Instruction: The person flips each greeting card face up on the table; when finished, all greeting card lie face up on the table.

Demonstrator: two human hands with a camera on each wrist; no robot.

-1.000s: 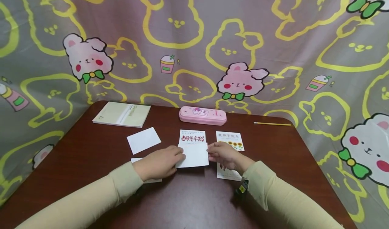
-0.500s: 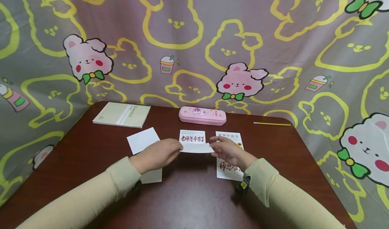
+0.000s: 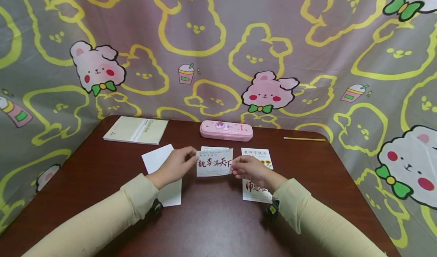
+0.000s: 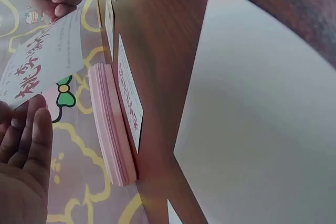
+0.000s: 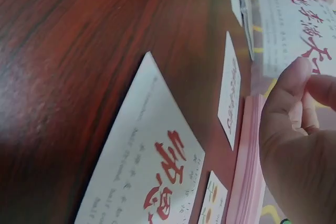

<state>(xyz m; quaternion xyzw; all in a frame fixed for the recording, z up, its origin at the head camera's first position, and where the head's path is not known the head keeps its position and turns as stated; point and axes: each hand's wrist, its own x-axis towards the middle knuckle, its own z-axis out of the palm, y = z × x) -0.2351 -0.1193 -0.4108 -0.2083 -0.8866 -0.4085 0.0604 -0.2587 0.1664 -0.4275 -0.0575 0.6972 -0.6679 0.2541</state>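
Note:
A white greeting card (image 3: 214,163) with large red Chinese characters is held up over the table, its printed side facing the head camera. My left hand (image 3: 175,166) pinches its left edge. At the opposite edge, my right hand (image 3: 253,170) grips it between thumb and fingers, as the right wrist view also shows. Behind it lies another red-lettered card (image 5: 230,90), mostly covered in the head view. Near my right hand are a sunflower card (image 3: 255,152) and, closer to me, a further red-lettered card (image 3: 254,196). Blank white cards (image 3: 172,196) lie under and beside my left hand.
At the table's back edge stands a pink pencil case (image 3: 227,131). A cream notebook (image 3: 135,130) lies at the back left and a yellow pencil (image 3: 304,138) at the back right. A patterned curtain (image 3: 211,60) hangs behind the brown table (image 3: 211,226).
The held card has turned from its blank side, through nearly edge-on, to its printed side. Both hands have kept at its edges, and the left hand has risen slightly.

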